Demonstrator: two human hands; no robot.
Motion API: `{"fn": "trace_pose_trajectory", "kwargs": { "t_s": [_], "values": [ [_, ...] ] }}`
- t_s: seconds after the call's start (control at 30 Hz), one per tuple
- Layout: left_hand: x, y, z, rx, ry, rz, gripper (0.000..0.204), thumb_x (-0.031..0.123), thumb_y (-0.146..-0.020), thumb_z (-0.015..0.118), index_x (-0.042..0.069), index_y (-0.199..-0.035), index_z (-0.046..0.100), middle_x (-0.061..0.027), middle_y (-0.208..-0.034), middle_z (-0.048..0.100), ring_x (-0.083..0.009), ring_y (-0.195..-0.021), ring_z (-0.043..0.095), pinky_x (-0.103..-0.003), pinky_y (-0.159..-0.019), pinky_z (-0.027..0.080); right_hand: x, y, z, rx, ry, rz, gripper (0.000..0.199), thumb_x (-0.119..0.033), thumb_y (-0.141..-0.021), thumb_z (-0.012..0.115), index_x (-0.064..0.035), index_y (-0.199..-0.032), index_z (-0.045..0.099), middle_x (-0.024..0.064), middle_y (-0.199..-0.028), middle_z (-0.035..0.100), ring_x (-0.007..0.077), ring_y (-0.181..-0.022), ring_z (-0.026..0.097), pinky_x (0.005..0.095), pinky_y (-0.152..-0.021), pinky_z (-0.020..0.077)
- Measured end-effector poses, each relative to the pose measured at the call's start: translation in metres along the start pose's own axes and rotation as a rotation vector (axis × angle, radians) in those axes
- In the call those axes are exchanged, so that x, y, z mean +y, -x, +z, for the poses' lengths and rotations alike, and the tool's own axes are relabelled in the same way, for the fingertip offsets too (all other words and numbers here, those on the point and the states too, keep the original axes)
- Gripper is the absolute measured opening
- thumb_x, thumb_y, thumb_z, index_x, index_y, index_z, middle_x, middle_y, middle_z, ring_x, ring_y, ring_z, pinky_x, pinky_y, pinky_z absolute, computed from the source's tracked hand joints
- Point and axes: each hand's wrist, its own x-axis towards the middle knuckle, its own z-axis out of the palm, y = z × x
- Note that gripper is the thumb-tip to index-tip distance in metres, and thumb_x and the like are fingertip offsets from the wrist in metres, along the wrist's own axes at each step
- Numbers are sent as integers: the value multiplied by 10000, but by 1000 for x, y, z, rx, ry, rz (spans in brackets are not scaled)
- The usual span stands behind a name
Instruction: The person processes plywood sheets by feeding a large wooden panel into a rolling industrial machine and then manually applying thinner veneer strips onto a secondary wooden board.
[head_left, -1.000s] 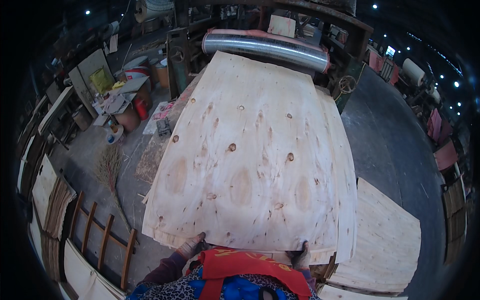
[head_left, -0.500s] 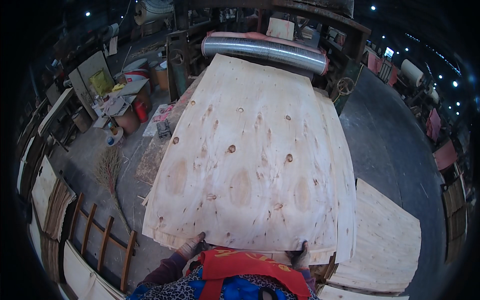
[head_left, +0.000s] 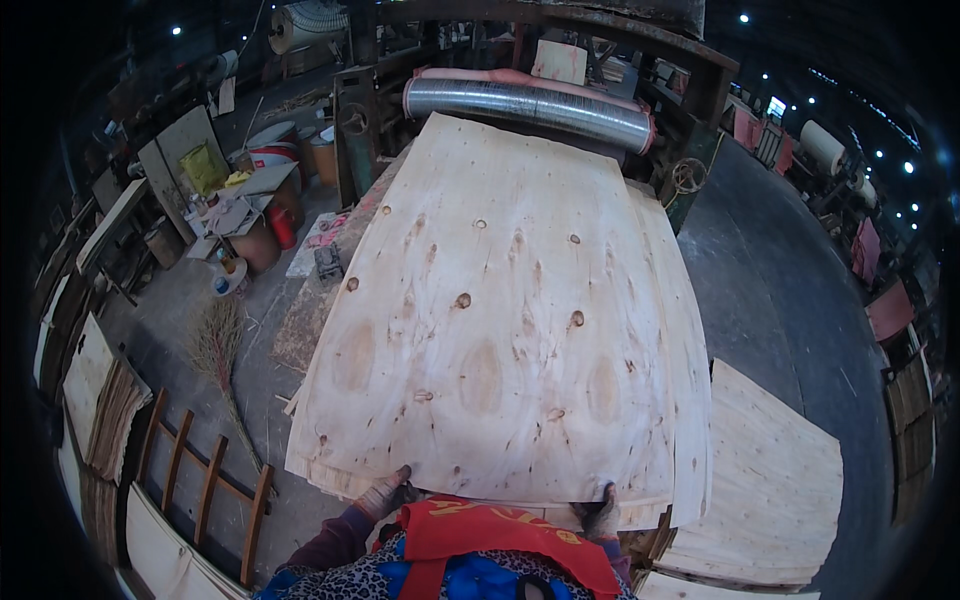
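A large pale wood veneer sheet (head_left: 490,330) with several brown knots lies in front of me on top of other sheets, whose edges show along its right side and near edge. Its far edge reaches close to a shiny metal roller (head_left: 530,105). At the near left edge, my left hand (head_left: 385,492) grips the sheet, thumb on top and fingers hidden beneath. Farther right on the same edge, my right hand (head_left: 602,512) holds on likewise, its thumb pointing forward over the wood. Both hands appear gloved.
Beside the sheets at lower right is another veneer stack (head_left: 760,470). On the left floor lie a twig broom (head_left: 218,345) and a wooden rack (head_left: 205,480). A red canister (head_left: 282,227) stands by cluttered drums. A handwheel (head_left: 690,175) sits right of the roller.
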Motion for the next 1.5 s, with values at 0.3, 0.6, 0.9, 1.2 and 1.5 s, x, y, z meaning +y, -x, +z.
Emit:
{"fn": "trace_pose_trajectory", "kwargs": {
  "t_s": [0.3,0.6,0.9,1.2,1.5],
  "values": [
    [-6,-9,-35,60,-73,-74,601,347,-765,653,26,-1204,395,-175,-1145,516,-304,-1024,521,-411,-895,428,0,-3,-4,-48,14,-1,545,-498,-789,495,-169,-1219,431,65,-1168,506,294,-1044,493,496,-817,428],
    [-5,-6,-21,31,1,-60,544,349,-793,626,-9,-1158,440,-135,-1089,538,-230,-903,547,-358,-800,455,-2,0,2,-25,-47,24,417,-443,-807,497,-186,-1132,452,26,-1081,545,236,-881,555,407,-626,436],
    [0,1,-3,69,-89,-31,582,382,-784,627,-2,-1177,435,-123,-1086,545,-223,-913,550,-346,-806,454,-4,1,1,-23,-31,25,421,-458,-818,484,-189,-1140,450,17,-1120,539,230,-908,554,443,-699,450],
    [6,4,2,175,-259,39,695,578,-764,541,2,-1146,461,-109,-898,589,-193,-698,558,-317,-664,474,-3,0,-3,-50,102,30,592,-538,-806,443,-125,-1231,433,80,-1187,479,279,-1074,468,478,-902,382],
    [22,11,3,279,-246,-191,622,459,-839,486,-73,-1154,423,-244,-1020,552,-313,-862,580,-366,-785,460,3,16,30,262,348,-203,752,-637,-795,351,-164,-1360,195,104,-1378,246,351,-1244,227,557,-963,271]
  ]
}}
